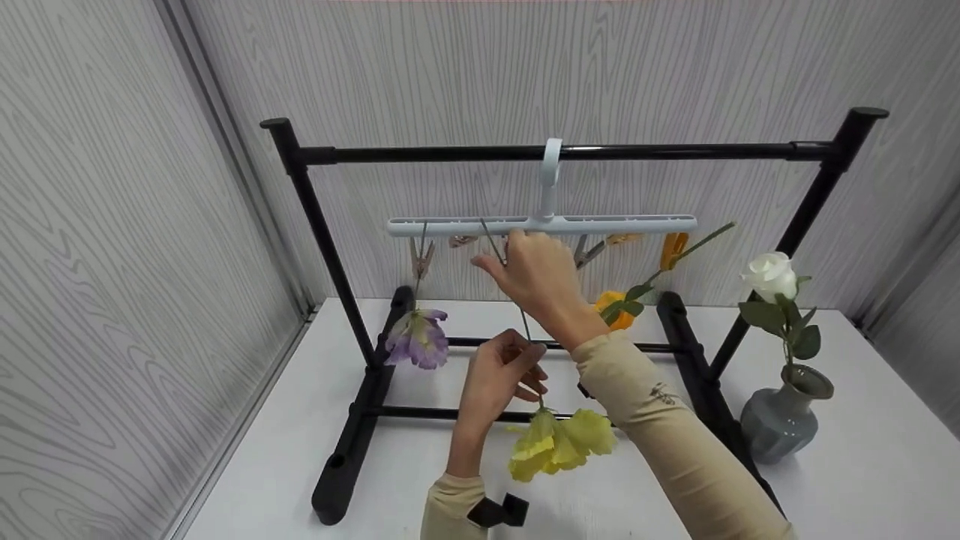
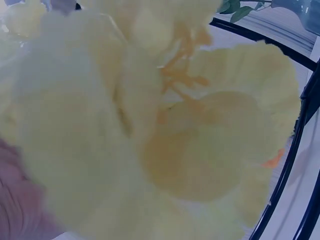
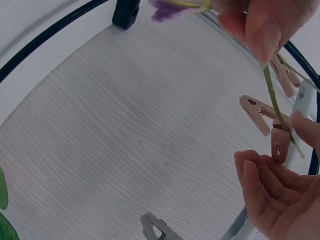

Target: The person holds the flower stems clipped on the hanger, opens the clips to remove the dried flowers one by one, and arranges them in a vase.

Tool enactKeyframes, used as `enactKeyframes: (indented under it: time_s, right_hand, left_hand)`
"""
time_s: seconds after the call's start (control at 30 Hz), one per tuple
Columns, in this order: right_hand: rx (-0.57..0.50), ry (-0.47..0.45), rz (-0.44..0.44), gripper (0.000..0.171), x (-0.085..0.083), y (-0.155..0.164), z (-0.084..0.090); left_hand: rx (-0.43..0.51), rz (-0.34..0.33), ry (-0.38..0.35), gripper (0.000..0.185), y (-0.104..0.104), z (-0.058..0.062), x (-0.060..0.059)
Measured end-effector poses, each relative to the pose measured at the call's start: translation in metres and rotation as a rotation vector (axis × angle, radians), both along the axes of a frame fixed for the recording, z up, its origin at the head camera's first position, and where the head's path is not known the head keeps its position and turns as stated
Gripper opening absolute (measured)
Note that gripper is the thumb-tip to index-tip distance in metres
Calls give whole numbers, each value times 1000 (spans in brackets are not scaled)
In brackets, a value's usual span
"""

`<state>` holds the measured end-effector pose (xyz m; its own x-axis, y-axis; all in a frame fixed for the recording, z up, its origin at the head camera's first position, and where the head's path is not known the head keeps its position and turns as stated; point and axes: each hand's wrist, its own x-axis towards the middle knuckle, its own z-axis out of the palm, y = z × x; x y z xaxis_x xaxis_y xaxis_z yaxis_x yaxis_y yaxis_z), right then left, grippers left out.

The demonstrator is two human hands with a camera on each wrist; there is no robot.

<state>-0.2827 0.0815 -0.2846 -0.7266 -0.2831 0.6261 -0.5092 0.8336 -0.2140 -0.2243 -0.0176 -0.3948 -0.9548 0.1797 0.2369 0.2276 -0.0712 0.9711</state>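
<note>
My left hand (image 1: 501, 373) pinches the thin green stem of the yellow fabric flower (image 1: 559, 442) — light, floppy, best held mid-stem — while my right hand's (image 1: 536, 274) fingers squeeze a pink plastic clothespin (image 3: 280, 145).

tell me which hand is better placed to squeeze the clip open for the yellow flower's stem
Right, I'd judge: the right hand is already up at the clip under the hanger. The left hand is lower, pinching the stem of the yellow flower.

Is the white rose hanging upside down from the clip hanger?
No. The white rose stands upright in the grey vase on the table, right of the rack.
</note>
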Motion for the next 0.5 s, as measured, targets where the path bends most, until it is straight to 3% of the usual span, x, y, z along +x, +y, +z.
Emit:
enactKeyframes:
  time_s: [0.13, 0.27, 0.43, 0.5]
  right_hand:
    - [88, 82, -64, 47, -2, -4, 1]
    - [98, 164, -63, 40, -4, -6, -3]
    - [35, 217, -33, 45, -7, -5, -6]
    - [18, 224, -19, 48, -7, -5, -7]
  left_hand:
    - [-9, 11, -2, 19, 5, -1, -1]
    - [-23, 7, 17, 19, 7, -3, -3]
    - [-161, 14, 61, 15, 8, -11, -7]
    - [-263, 35, 118, 13, 8, -17, -9]
